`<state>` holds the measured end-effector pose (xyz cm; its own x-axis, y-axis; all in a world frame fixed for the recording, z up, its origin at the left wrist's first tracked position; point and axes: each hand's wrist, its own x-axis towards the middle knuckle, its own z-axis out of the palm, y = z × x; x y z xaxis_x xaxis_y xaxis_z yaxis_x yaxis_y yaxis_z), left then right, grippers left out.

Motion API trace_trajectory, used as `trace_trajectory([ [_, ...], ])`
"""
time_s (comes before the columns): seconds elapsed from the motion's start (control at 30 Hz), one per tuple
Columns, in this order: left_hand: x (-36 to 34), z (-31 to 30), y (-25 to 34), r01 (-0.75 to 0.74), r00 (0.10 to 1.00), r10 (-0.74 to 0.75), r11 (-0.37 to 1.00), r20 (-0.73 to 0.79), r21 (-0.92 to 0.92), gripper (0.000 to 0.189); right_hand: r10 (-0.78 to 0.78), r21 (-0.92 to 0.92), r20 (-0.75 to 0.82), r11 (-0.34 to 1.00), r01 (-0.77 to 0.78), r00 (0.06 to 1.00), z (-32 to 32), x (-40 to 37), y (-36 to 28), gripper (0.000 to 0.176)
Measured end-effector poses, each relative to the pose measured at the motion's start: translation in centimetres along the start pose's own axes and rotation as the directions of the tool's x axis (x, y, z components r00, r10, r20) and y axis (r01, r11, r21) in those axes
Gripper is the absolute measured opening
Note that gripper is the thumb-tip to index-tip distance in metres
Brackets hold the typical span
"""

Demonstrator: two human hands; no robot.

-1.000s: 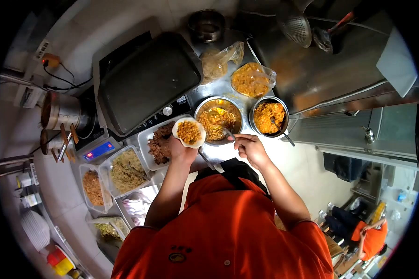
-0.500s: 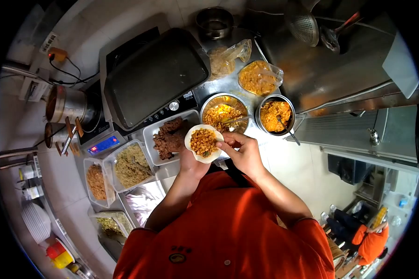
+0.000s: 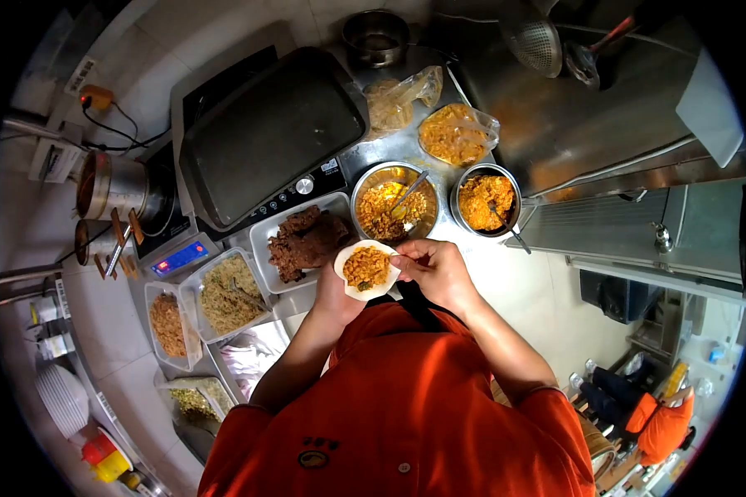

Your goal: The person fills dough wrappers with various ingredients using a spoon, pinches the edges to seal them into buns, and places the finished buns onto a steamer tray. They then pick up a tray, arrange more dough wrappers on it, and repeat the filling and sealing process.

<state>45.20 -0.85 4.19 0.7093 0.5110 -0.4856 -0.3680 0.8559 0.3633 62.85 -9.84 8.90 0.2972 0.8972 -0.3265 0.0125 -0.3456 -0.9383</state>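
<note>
A round, pale dough wrapper (image 3: 373, 292) topped with chopped orange-brown filling (image 3: 365, 267) lies in my left hand (image 3: 333, 296), whose fingers are mostly hidden underneath. My right hand (image 3: 436, 272) pinches the wrapper's right edge between thumb and fingers. Just beyond my hands stands a steel bowl (image 3: 358, 217) of similar filling, with a spoon (image 3: 409, 189) leaning in it. To its right is a smaller steel bowl (image 3: 513, 197) of orange shredded filling with its own spoon (image 3: 514, 231). A clear tub (image 3: 260, 238) of dark brown paste sits beside my left hand.
A large dark griddle (image 3: 273, 137) fills the back left. Tubs of grain-like filling (image 3: 230, 294) and brownish filling (image 3: 167, 325) stand left, near a scale (image 3: 180, 258). Bagged food (image 3: 454, 137) lies behind the bowls. A person in orange (image 3: 663, 427) is at far right.
The spoon in the larger bowl has swung so its handle points up and away. My right fingers still pinch the wrapper edge, which looks more puckered. The whole view has shifted slightly.
</note>
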Motion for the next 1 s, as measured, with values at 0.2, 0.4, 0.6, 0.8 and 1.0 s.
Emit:
trace_trajectory([
  [0.2, 0.0, -1.8, -0.8, -0.001, 0.998, 0.002, 1.0, -0.059, 0.019, 0.034, -0.177, -0.259, 0.0, 0.951, 0.171, 0.984, 0.8, -1.1, -1.9, 0.016],
  [0.4, -0.3, -2.0, -0.1, 0.116, 0.992, -0.107, 0.979, -0.065, 0.17, 0.027, -0.286, -0.45, 0.063, 0.847, 0.283, 0.956, 1.1, -2.1, -2.0, 0.016],
  [0.6, -1.1, -0.3, 0.9, 0.178, 0.982, -0.169, 0.976, -0.079, 0.125, 0.033, -0.113, -0.42, 0.06, 0.898, 0.128, 0.992, 0.5, -1.0, -2.1, 0.005],
  [0.8, -1.0, -1.7, 0.5, 0.233, 0.972, -0.225, 0.951, -0.06, 0.203, 0.035, -0.316, -0.432, 0.048, 0.849, 0.305, 0.948, 1.2, -1.7, -1.6, 0.01],
  [1.0, -0.4, -3.3, 0.4, 0.223, 0.974, -0.224, 0.968, -0.005, 0.116, 0.035, -0.434, -0.414, 0.054, 0.81, 0.416, 0.899, 1.3, -2.2, -1.7, 0.011],
])
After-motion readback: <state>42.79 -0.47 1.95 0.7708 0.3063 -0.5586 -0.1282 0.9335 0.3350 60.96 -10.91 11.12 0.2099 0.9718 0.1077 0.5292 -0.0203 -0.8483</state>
